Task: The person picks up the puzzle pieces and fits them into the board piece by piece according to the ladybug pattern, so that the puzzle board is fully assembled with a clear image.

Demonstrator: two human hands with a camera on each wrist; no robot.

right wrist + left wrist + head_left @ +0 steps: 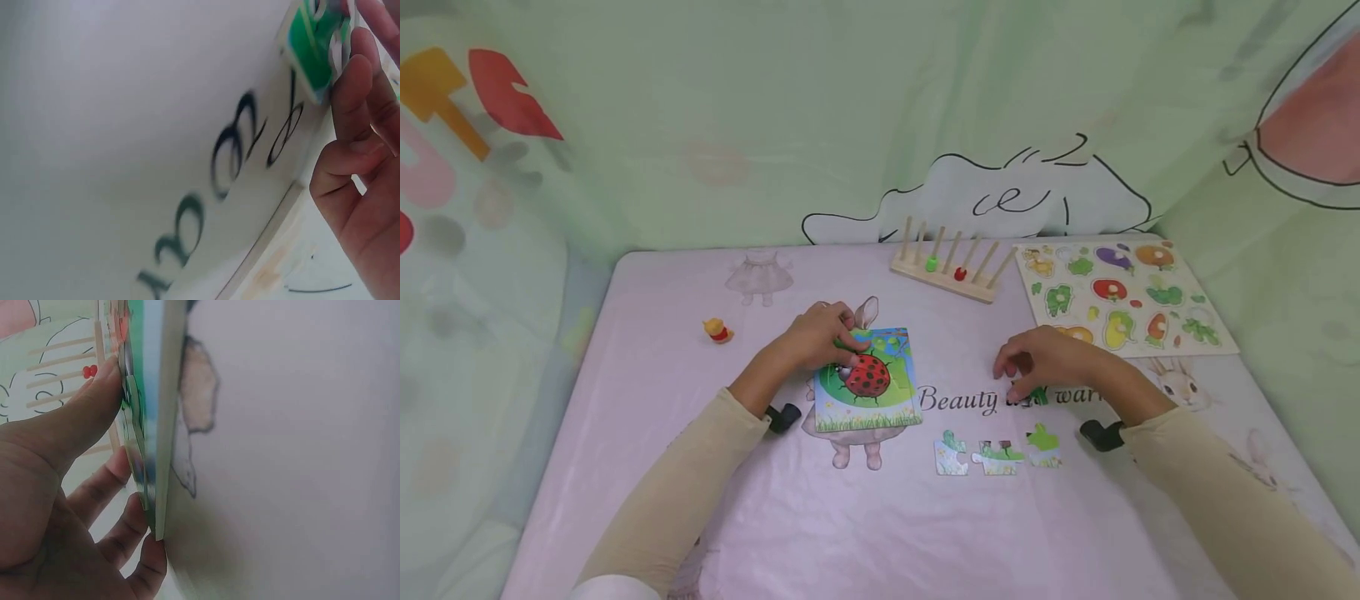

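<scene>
My left hand (829, 336) is at the upper left of the ladybug puzzle (868, 379), thumb on its face. Curved fingers pinch a thin green puzzle piece (134, 415) close over the board, other fingertips touching the board's edge. To the right, my right hand (1048, 362) is low over the printed words, thumb and fingers at a green puzzle piece (309, 53). This piece stands at a tilt against the cloth in the right wrist view, partly hidden by the fingers. Three loose puzzle pieces (997, 457) lie in a row nearer to me, between the two hands.
At the back stands a wooden peg rack (943, 279) with a green and a red bead. A vegetable picture board (1135, 300) lies at the back right. A small yellow-and-red bear figure (717, 331) is on the left of the pink cloth (850, 533).
</scene>
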